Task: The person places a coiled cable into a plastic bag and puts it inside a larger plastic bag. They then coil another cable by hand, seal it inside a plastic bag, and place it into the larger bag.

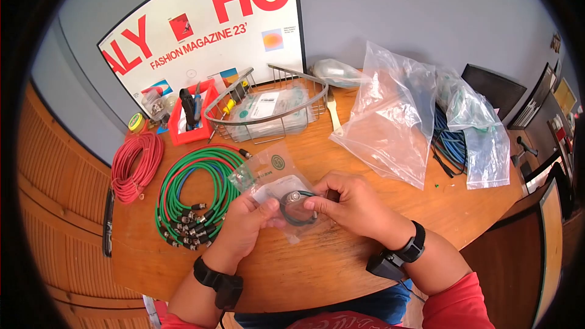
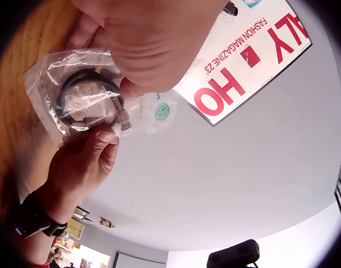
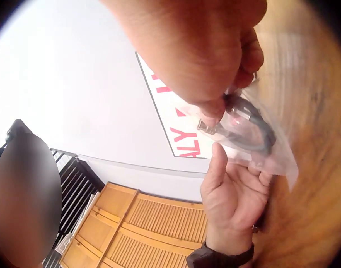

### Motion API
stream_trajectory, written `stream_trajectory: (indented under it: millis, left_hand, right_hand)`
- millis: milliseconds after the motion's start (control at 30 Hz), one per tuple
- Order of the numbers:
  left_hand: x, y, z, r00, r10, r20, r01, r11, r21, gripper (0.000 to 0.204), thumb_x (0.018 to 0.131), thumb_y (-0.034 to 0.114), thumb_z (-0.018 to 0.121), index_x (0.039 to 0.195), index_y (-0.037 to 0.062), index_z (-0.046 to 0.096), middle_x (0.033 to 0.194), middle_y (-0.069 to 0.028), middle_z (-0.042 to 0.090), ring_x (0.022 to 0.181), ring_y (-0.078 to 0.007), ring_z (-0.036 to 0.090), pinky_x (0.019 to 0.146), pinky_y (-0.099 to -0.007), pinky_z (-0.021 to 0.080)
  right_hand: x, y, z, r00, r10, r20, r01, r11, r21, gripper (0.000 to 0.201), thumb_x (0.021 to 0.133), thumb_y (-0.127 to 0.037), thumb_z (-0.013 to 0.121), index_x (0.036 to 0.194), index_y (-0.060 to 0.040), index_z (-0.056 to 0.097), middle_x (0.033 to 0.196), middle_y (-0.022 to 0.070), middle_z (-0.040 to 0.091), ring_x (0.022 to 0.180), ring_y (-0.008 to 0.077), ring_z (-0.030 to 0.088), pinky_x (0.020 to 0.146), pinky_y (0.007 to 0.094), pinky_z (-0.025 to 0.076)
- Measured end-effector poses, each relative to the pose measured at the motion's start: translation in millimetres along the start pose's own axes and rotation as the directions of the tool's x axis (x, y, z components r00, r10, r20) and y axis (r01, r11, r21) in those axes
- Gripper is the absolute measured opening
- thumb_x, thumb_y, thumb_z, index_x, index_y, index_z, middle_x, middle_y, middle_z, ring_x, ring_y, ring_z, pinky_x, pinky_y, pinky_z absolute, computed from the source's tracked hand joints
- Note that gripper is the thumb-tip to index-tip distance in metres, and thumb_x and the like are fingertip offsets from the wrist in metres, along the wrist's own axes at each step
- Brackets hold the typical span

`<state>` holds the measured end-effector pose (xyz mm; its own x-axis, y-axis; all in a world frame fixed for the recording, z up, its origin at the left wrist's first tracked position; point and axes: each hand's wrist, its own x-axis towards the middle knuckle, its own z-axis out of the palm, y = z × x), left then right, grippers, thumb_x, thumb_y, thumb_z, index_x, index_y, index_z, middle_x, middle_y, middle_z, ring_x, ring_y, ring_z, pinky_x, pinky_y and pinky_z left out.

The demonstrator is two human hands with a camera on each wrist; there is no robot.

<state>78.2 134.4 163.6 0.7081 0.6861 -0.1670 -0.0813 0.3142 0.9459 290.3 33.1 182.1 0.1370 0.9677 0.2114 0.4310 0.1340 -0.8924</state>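
Left hand (image 1: 247,222) and right hand (image 1: 353,204) pinch a clear bag (image 1: 274,173) around, seemingly, a dark looped cable (image 2: 63,96) with silvery connector (image 1: 295,196).

Even light fills the head view, glinting on the large clear bag (image 1: 390,119), while fisheye bending and dark rounded corners mark every view, and in the right wrist view the wall (image 3: 64,84) washes out pale and the held packet (image 3: 283,161) looks blurred

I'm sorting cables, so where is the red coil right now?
In the head view, the red coil lies near the left edge of the table, just left of the green cable bundle, nearer than the red bin.
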Motion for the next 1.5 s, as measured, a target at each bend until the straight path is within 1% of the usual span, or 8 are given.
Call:
stream_trajectory:
  millis: [233,333,667,867,1167,1267,1367,1500]
  left_hand:
    - [1.6,-2.1,3.2,0.997,0.064,0.046,-0.064,0.998,-0.009,0.046,0.088,0.020,0.073,0.126,0.0006,0.055,0.110,-0.0073,0.066,0.095,-0.0147,0.064,0.080,-0.0281,0.053]
    - [-2.7,-4.2,0.3,0.997,0.075,0.000,-0.075,0.995,0.072,0.043,0.087,0.019,0.074,0.121,0.0000,0.058,0.108,-0.0079,0.067,0.094,-0.0140,0.064,0.082,-0.0283,0.052]
    - [2.2,-7.6,-2.3,0.994,-0.077,-0.073,0.077,0.997,0.006,0.026,0.099,0.017,0.056,0.121,0.0045,0.060,0.110,-0.0069,0.067,0.096,-0.0148,0.065,0.078,-0.0320,0.058]
    - [7.4,-19.2,-1.9,0.998,0.059,-0.007,-0.059,0.998,-0.028,0.029,0.099,0.016,0.056,0.123,0.0007,0.059,0.113,-0.0084,0.067,0.095,-0.0147,0.066,0.079,-0.0303,0.056]
    - [3.7,-10.0,-6.1,0.997,-0.080,-0.002,0.080,0.996,0.037,0.027,0.099,0.018,0.057,0.119,0.0003,0.058,0.110,-0.0070,0.066,0.094,-0.0145,0.064,0.078,-0.0305,0.055]
    - [5.7,-11.4,-12.2,0.996,-0.078,0.052,0.070,0.989,0.128,0.026,0.099,0.021,0.057,0.118,0.0029,0.059,0.109,-0.0062,0.065,0.094,-0.0137,0.064,0.077,-0.0301,0.056]
    - [4.1,-9.2,-12.2,0.989,-0.106,0.103,0.079,0.968,0.237,0.026,0.100,0.021,0.055,0.119,0.0028,0.057,0.111,-0.0080,0.064,0.095,-0.0163,0.066,0.076,-0.0309,0.056]
    - [1.1,-1.6,-6.0,0.983,-0.137,0.120,0.114,0.978,0.177,0.030,0.101,0.021,0.052,0.122,0.0003,0.051,0.114,-0.0131,0.063,0.098,-0.0230,0.067,0.076,-0.0333,0.057]
  right_hand:
    - [0.3,4.6,2.5,0.971,0.188,0.148,-0.205,0.973,0.107,0.021,0.092,-0.024,0.066,0.089,-0.0034,0.069,0.068,0.0119,0.064,0.060,0.0221,0.061,0.058,0.0338,0.048]
    - [-3.0,8.5,7.7,0.992,-0.044,0.119,0.056,0.993,-0.102,0.020,0.092,-0.024,0.066,0.089,-0.0039,0.068,0.068,0.0125,0.064,0.058,0.0222,0.061,0.056,0.0346,0.048]
    - [-7.2,-15.8,4.6,0.998,0.051,0.031,-0.050,0.998,-0.029,0.035,0.089,-0.034,0.069,0.092,0.0013,0.065,0.072,0.0164,0.064,0.065,0.0332,0.064,0.060,0.0413,0.050]
    - [-3.6,-1.9,4.0,0.994,0.041,0.103,-0.018,0.978,-0.208,0.037,0.089,-0.033,0.068,0.095,0.0032,0.062,0.078,0.0233,0.064,0.073,0.0425,0.063,0.066,0.0472,0.050]
    - [-3.2,7.9,5.2,0.988,0.026,0.153,0.029,0.938,-0.346,0.034,0.095,-0.033,0.058,0.095,0.0015,0.062,0.087,0.0276,0.064,0.081,0.0463,0.062,0.071,0.0511,0.049]
    - [1.6,13.6,1.4,0.981,0.115,0.157,-0.046,0.920,-0.388,0.038,0.098,-0.034,0.054,0.098,0.0027,0.061,0.085,0.0253,0.065,0.078,0.0437,0.064,0.072,0.0507,0.049]
    - [4.6,16.6,-8.9,0.918,0.255,0.304,-0.231,0.966,-0.114,0.037,0.101,-0.035,0.052,0.101,-0.0001,0.062,0.069,0.0100,0.062,0.062,0.0217,0.062,0.058,0.0350,0.048]
    - [-11.5,25.6,-40.0,0.761,0.554,0.337,-0.620,0.775,0.124,0.033,0.101,-0.035,0.052,0.096,-0.0031,0.062,0.065,0.0024,0.055,0.050,0.0088,0.049,0.046,0.0238,0.039]
